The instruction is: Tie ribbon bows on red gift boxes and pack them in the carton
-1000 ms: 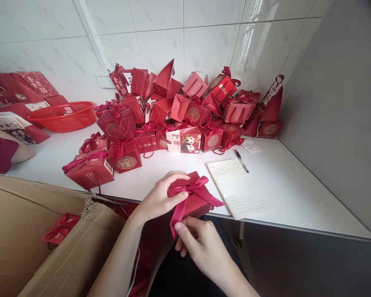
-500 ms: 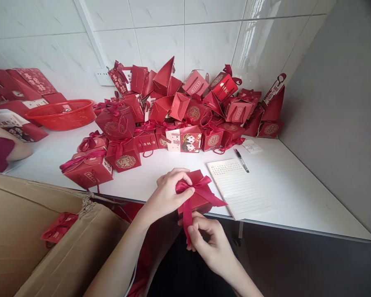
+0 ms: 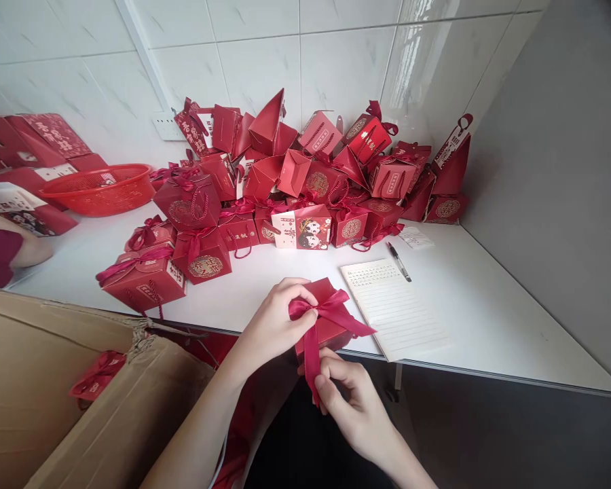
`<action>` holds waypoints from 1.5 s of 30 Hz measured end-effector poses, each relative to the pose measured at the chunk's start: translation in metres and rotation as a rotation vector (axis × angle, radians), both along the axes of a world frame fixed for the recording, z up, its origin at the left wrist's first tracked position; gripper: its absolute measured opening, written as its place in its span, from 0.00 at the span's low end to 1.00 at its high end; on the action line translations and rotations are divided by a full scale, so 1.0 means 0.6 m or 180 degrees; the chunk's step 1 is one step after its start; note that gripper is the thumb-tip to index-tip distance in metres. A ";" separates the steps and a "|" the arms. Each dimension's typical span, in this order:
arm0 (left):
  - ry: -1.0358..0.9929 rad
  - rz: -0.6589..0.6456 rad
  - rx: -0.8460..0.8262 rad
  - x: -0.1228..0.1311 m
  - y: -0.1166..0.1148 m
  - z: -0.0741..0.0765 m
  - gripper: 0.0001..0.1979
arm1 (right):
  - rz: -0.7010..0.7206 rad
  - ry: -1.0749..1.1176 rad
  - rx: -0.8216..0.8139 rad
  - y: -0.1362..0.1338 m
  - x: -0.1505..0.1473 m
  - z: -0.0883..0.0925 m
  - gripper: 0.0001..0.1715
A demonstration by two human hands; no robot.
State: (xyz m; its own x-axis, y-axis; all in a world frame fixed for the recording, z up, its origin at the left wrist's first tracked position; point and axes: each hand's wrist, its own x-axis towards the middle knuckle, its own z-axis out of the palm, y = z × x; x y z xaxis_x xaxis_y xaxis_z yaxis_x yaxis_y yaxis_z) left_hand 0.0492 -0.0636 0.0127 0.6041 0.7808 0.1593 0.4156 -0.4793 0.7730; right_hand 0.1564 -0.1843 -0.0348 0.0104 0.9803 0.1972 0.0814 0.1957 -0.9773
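A small red gift box [image 3: 327,293] sits at the table's front edge, partly over it. On its top lies a dark-red ribbon [image 3: 336,314] tied in a bow, one tail pointing right and the other hanging down the front. My left hand [image 3: 285,319] is closed at the bow, pinching the ribbon near the knot between thumb and fingers. Below, my right hand [image 3: 343,394] is closed on the end of the hanging tail, with its upper fingers close under the box. The far side of the box is hidden.
Many red gift boxes [image 3: 201,255] are piled along the wall. A lined notepad [image 3: 392,312] and a pen [image 3: 399,262] lie right of my hands. A cardboard carton [image 3: 106,414] stands front left. A red basket [image 3: 99,197] sits near another person's arm [image 3: 30,248].
The view has shifted slightly. My right hand has moved a little right with the ribbon tail; my left hand keeps its pinch at the bow.
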 end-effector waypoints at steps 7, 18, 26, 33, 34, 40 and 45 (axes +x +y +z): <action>-0.0153 0.0143 -0.0025 0.011 -0.003 -0.006 0.03 | 0.0051 -0.0172 0.0028 0.001 -0.002 0.005 0.18; -0.0204 0.0111 -0.0234 0.009 0.003 -0.011 0.02 | 0.0221 -0.0446 -0.0016 -0.002 0.001 0.014 0.17; -0.0221 0.0079 -0.0202 0.008 0.007 -0.013 0.02 | 0.0067 -0.0722 -0.0288 -0.019 0.041 0.017 0.24; -0.0178 -0.0147 -0.0276 0.007 0.016 -0.012 0.03 | -0.1189 -0.0829 -0.0914 0.000 0.093 0.024 0.29; -0.0173 -0.0157 -0.0270 0.007 0.016 -0.011 0.02 | -0.1109 -0.0777 -0.0861 0.006 0.091 0.026 0.28; -0.0135 -0.0158 -0.0284 0.007 0.013 -0.006 0.02 | -0.0939 -0.0343 -0.0678 0.010 0.088 0.025 0.25; -0.0107 -0.0125 -0.0277 0.007 0.013 -0.007 0.03 | -0.0901 -0.0073 -0.0792 -0.002 0.101 0.022 0.26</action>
State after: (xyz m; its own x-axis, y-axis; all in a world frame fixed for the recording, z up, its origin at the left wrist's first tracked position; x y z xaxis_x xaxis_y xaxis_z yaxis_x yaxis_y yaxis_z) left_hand 0.0536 -0.0560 0.0084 0.6299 0.7685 0.1127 0.3709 -0.4251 0.8257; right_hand 0.2169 -0.1853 -0.0219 0.2862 0.9572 -0.0433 0.1208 -0.0809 -0.9894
